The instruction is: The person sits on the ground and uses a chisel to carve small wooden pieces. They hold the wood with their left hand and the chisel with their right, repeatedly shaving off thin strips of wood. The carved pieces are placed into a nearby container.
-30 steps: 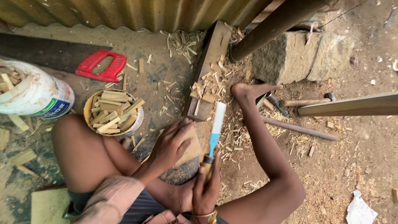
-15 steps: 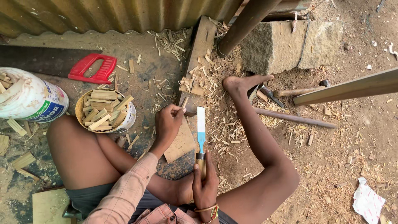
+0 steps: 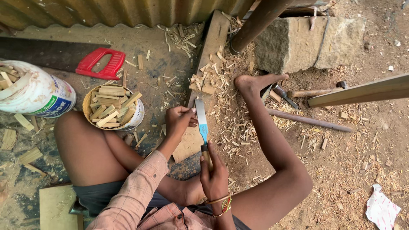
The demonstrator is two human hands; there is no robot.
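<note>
I sit on the ground with my legs apart. My right hand point(image 3: 215, 174) grips the wooden handle of a broad chisel-like blade point(image 3: 201, 121), which is blue and steel and points away from me. My left hand point(image 3: 179, 119) is pinched against the blade's left edge, apparently on a small wood sliver that is too small to see clearly. A flat tan wood piece point(image 3: 189, 145) lies under both hands on a dark block between my legs. My bare foot point(image 3: 255, 81) rests among wood chips.
A small tub of split wood pieces point(image 3: 113, 106) stands at my left knee, and a white bucket point(image 3: 34, 91) beyond it. A red-handled saw point(image 3: 100, 64) lies at the back. A stone block point(image 3: 306, 42), plank point(image 3: 213, 47), metal rod point(image 3: 306, 119) and hand tools point(image 3: 281, 93) lie ahead and to the right.
My left hand has lifted off the flat wood piece and moved up to the blade's edge. The blade has swung from tilted to nearly straight ahead.
</note>
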